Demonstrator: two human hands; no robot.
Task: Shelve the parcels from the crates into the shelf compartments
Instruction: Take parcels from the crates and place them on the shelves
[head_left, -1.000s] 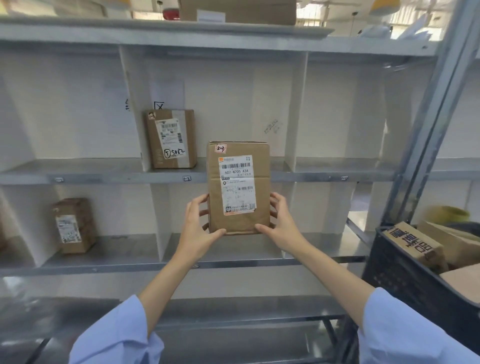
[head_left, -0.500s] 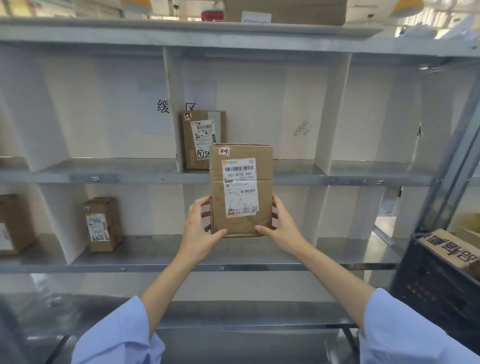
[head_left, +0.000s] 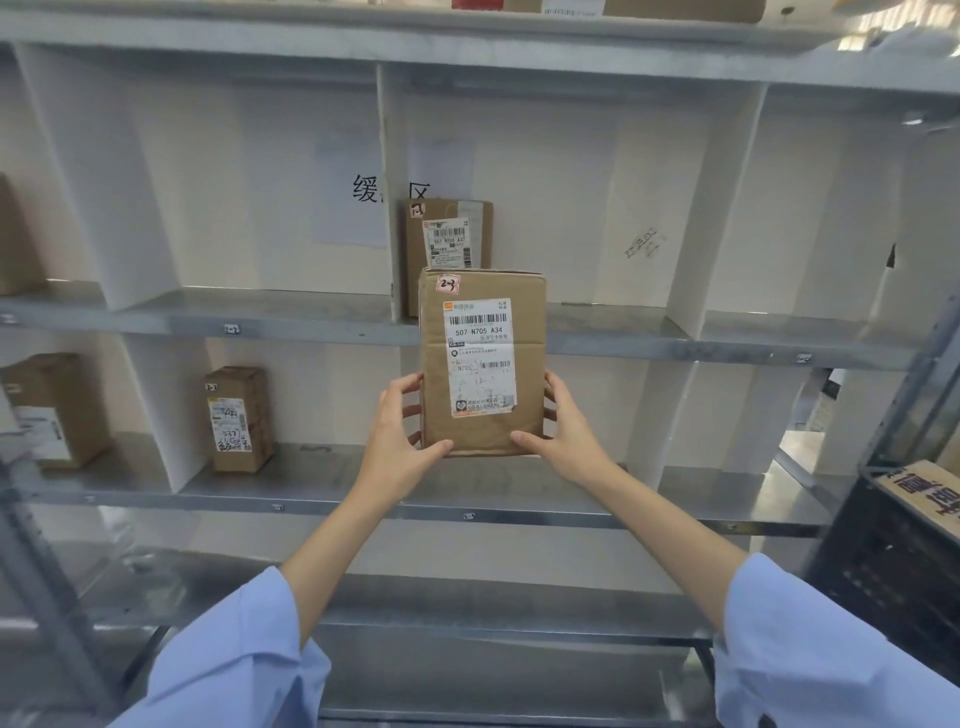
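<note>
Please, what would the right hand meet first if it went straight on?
Apart from the parcel it grips, the right hand probably meets the open compartment's back wall first, though depth is unclear.

Brown labelled parcel upright, held before shelf.

The parcel is matt brown cardboard, slightly creased, and its white paper label looks scuffed, perhaps under glossy tape. The shelf is dull grey metal with a soft sheen, its dividers smooth matt white board. The crate on the right is black plastic lattice, and the sleeves are smooth pale-blue cloth.
</note>
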